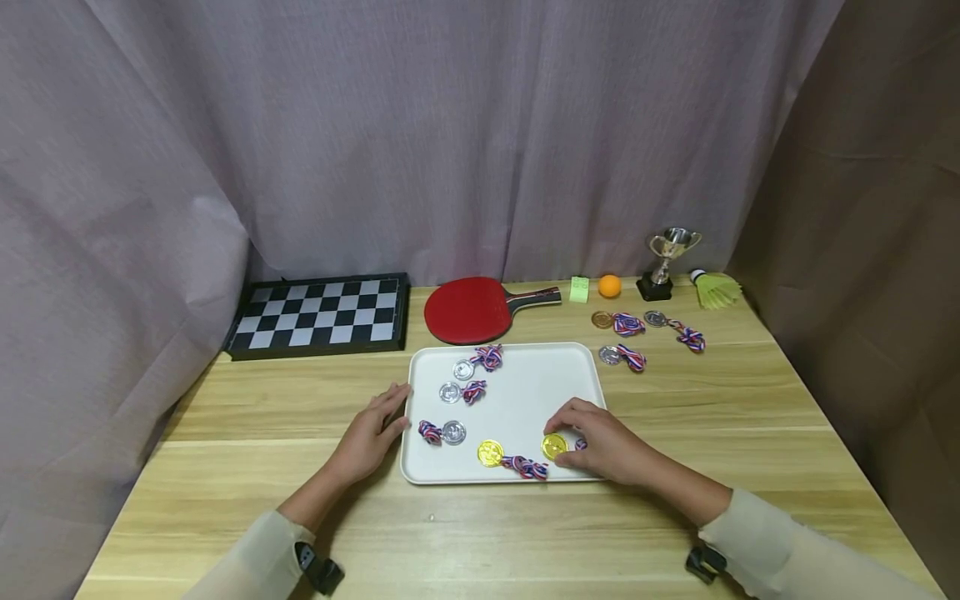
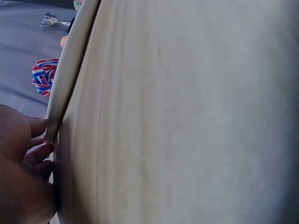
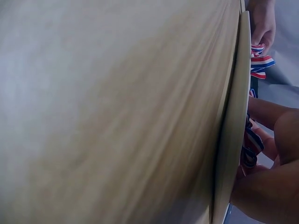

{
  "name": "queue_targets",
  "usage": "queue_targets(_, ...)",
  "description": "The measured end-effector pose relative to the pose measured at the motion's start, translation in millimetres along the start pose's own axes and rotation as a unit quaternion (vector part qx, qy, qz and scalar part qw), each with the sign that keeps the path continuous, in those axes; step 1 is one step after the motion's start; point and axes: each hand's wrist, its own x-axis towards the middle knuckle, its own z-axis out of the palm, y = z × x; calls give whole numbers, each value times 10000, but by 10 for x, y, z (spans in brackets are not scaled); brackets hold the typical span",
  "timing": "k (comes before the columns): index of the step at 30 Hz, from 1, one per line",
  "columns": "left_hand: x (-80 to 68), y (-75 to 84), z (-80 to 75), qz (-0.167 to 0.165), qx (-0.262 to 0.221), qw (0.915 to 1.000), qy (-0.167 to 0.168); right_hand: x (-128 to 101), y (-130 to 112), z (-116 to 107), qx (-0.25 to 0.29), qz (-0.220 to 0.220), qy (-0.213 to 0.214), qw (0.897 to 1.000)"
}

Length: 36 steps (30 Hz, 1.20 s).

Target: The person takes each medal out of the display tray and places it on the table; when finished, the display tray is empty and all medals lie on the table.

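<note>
Because the white tray (image 1: 517,400) could slide on the smooth worktop (image 1: 247,417), each hand does its own job:

Left hand: the left hand (image 1: 371,437) rests flat by the tray's left edge. Its fingers (image 1: 393,400) are straight and close together, and they touch the rim, so the tray stays put.

Right hand: the right hand (image 1: 603,442) lies over the near right corner of the tray. Its fingers (image 1: 562,414) curl down and pinch a gold medal (image 1: 554,446) at its edge, just past the fingertips.

Ribbon: the medal's striped ribbon is bunched under the fingers, so it is hard to see.

Second gold medal: another gold medal (image 1: 491,452) with its ribbon (image 1: 527,467) lies just beside the fingertips, to their left.

Silver medals: three silver medals (image 1: 453,432) sit in a row nearer the left fingers, so like lies with like.

Still outside: three more medals (image 1: 611,356) wait on the worktop, well past the right fingers.
</note>
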Motion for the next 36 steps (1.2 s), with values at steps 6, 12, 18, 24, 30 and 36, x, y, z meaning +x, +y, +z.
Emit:
queue_targets(6,1,1,1,29,9,10000,30,24,0,1,76,-96,-33,9999)
queue_targets(12,-8,3,8,31,-30,10000,22,40,24,2,332,56,-104,9994)
queue_targets(18,1,-4,4,-43,15,10000,-21,57,25,-8,460,92,-44,9989)
queue_targets(24,15,-8,-2,-107,49,9999,-55,98,1,-70,715,256,-11,9971)
queue_targets(30,17,-5,-5,-114,45,9999,-81,131,33,-269,1616,735,44,9841)
queue_targets(36,11,-7,0,-83,40,10000,-39,92,236,-528,2088,1261,589,9680)
